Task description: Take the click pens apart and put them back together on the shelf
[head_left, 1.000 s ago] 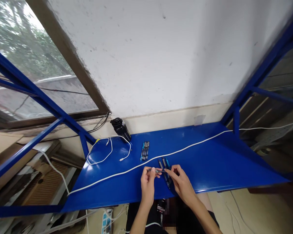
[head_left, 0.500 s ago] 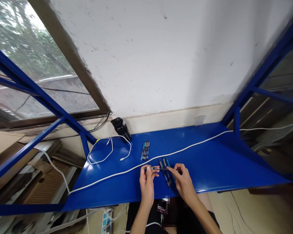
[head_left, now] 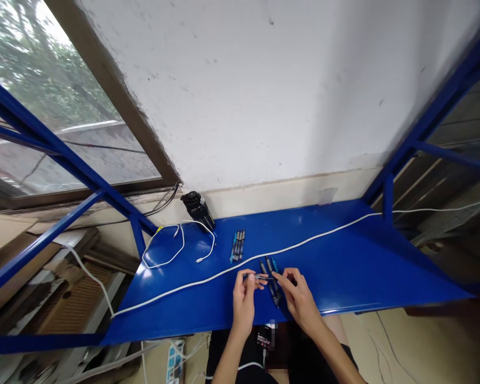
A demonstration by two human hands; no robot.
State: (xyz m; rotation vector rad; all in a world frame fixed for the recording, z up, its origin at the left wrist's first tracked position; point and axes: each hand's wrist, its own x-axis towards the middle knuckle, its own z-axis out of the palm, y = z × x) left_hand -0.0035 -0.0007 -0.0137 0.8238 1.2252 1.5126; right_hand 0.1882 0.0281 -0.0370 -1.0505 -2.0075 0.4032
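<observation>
My left hand (head_left: 246, 298) is closed around a grey pen barrel (head_left: 258, 277), which lies sideways between the fingers. From its right end sticks a thin dark pen refill (head_left: 269, 278). My right hand (head_left: 298, 296) pinches the refill's far end between thumb and forefinger; what the other curled fingers may hold is hidden. Just beyond and below the hands, several pens (head_left: 270, 282) lie side by side on the blue table (head_left: 364, 266), partly covered by the right hand. Farther back, another row of pens (head_left: 237, 246) includes one with light-blue parts.
A white cable (head_left: 312, 241) runs across the table between the two pen groups. A black bottle (head_left: 198, 210) stands at the back left by a looped white charging cable (head_left: 162, 265). Blue frame posts (head_left: 388, 200) rise at both sides. A phone-like device (head_left: 265, 336) sits at my lap.
My left hand has shifted slightly right, closer to my right hand. Less of the thin refill shows between them. The pens on the table stay where they were.
</observation>
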